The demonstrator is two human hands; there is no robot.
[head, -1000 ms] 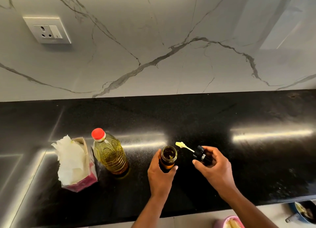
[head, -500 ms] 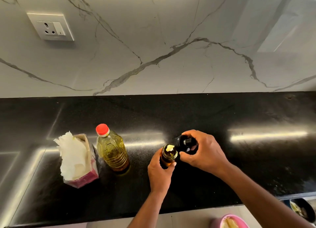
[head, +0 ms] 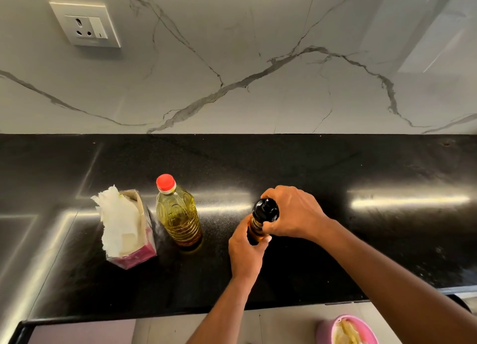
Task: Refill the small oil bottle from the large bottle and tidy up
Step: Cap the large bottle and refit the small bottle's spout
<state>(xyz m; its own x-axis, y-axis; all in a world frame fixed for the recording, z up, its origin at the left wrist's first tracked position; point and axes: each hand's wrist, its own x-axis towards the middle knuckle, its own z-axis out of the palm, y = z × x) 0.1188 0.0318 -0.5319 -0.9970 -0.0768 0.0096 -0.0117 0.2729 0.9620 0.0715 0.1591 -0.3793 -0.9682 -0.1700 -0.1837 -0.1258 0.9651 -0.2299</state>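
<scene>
The small amber oil bottle (head: 255,231) stands on the black counter (head: 335,168), and my left hand (head: 245,253) is wrapped around its body from the near side. Its black dropper cap (head: 265,209) sits on the neck, with my right hand (head: 294,213) closed around it from the right. The large oil bottle (head: 178,217), clear plastic with yellow oil and a red cap (head: 165,182), stands upright to the left, untouched.
An open pink box with white tissue (head: 124,225) sticking out stands left of the large bottle. A wall socket (head: 86,25) is on the marble backsplash. Below the counter's front edge a pink bowl (head: 346,328) shows on the floor side.
My right hand carried the dropper cap from the right over to the small bottle, lowered the dropper into the mouth, and the cap now sits on the neck. My left hand kept its hold.
</scene>
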